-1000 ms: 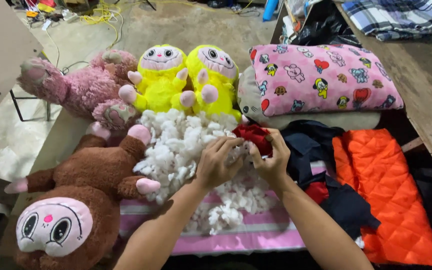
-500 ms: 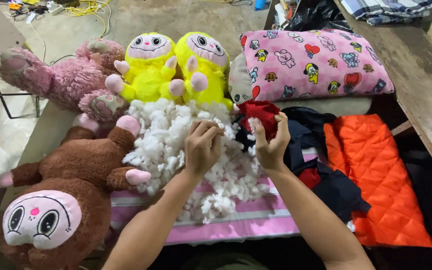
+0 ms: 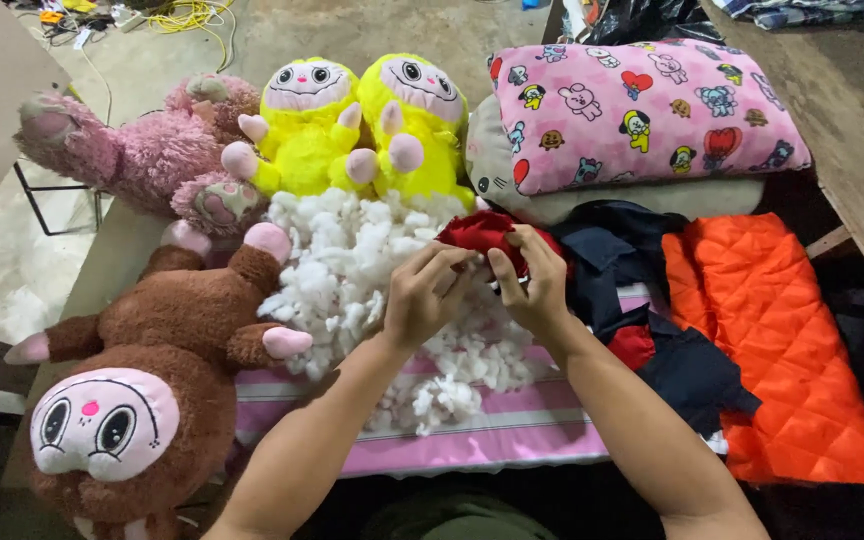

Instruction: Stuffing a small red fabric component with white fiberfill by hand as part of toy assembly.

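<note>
Left hand (image 3: 422,300): curling its fingers onto the near edge of the red fabric piece (image 3: 482,232), pinching it from the left side, palm hovering over the stuffing.
Right hand (image 3: 537,285): gripping the same red piece from the right, fingers closing over its lower edge, thumb pointing in toward the left hand.
Red fabric piece: sitting bunched up between both hands, right at the far edge of the white stuffing pile (image 3: 372,290), just beside the dark navy cloth (image 3: 632,260).
Stuffing pile: spreading over a pink striped sheet (image 3: 492,435), loose clumps trailing toward the person.
Plush crew: brown plush monkey (image 3: 142,380) lying on its back at the left, pink fuzzy plush (image 3: 132,155) behind it, two yellow plush toys (image 3: 362,125) sitting side by side past the stuffing.
Right side stuff: pink cartoon-print pillow (image 3: 642,115) lying at the back, orange quilted fabric (image 3: 782,340) stretching along the right, touching the navy cloth.
</note>
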